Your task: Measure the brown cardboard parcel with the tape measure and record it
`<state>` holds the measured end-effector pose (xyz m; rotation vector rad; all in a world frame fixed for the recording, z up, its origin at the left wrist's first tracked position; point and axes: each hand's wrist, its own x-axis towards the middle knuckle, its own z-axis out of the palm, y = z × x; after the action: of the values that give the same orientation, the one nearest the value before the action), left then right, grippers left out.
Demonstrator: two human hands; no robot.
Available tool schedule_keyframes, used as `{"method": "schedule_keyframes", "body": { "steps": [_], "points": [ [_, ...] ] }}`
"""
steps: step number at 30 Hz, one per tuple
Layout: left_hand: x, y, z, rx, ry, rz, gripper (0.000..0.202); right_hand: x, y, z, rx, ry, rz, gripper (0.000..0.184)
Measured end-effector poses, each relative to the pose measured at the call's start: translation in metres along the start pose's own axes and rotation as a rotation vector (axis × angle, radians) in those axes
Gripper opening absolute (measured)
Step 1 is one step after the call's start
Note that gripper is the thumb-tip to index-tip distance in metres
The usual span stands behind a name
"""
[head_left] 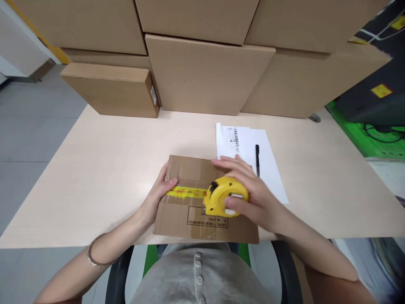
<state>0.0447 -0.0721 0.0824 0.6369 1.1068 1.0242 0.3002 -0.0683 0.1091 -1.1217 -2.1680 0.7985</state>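
Observation:
A flat brown cardboard box lies at the table's near edge in front of me. A strip of yellow printed tape runs across its top from the left side. My right hand grips a yellow tape dispenser that rests on the box at the strip's right end. My left hand clasps the box's left edge, thumb pressed on the start of the tape.
White sheets of paper with a black pen lie right of the box. Large cardboard cartons are stacked along the table's far edge. A green mat and dark equipment sit at the right.

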Motion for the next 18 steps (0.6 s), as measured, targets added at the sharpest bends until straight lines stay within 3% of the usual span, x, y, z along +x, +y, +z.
{"method": "schedule_keyframes", "body": {
  "steps": [2,5,8,10,11,13,15,18],
  "points": [
    [0.003,-0.006,-0.002,0.029,-0.029,0.012,0.070,0.004,0.000,0.016,-0.104,-0.040,-0.023,0.037],
    [0.008,-0.012,-0.006,0.035,-0.017,0.041,0.070,0.008,0.004,0.028,-0.235,0.054,-0.045,0.038],
    [0.010,-0.015,-0.009,0.029,0.024,0.036,0.072,0.007,0.024,0.013,-0.238,0.317,-0.011,0.044],
    [0.010,-0.016,-0.009,0.029,0.031,0.036,0.073,0.004,0.048,-0.009,-0.246,0.529,0.170,0.040],
    [0.010,-0.017,-0.010,0.029,0.027,0.040,0.073,0.001,0.063,-0.021,-0.289,0.563,0.322,0.041],
    [0.010,-0.018,-0.010,0.023,0.011,0.046,0.072,-0.006,0.092,-0.039,-0.430,0.406,0.667,0.047],
    [0.011,-0.019,-0.012,0.014,-0.001,0.032,0.073,-0.014,0.116,-0.047,-0.497,0.202,0.903,0.053],
    [0.012,-0.022,-0.015,0.006,-0.010,-0.010,0.073,-0.024,0.136,-0.043,-0.407,0.038,0.958,0.055]
  ]
}}
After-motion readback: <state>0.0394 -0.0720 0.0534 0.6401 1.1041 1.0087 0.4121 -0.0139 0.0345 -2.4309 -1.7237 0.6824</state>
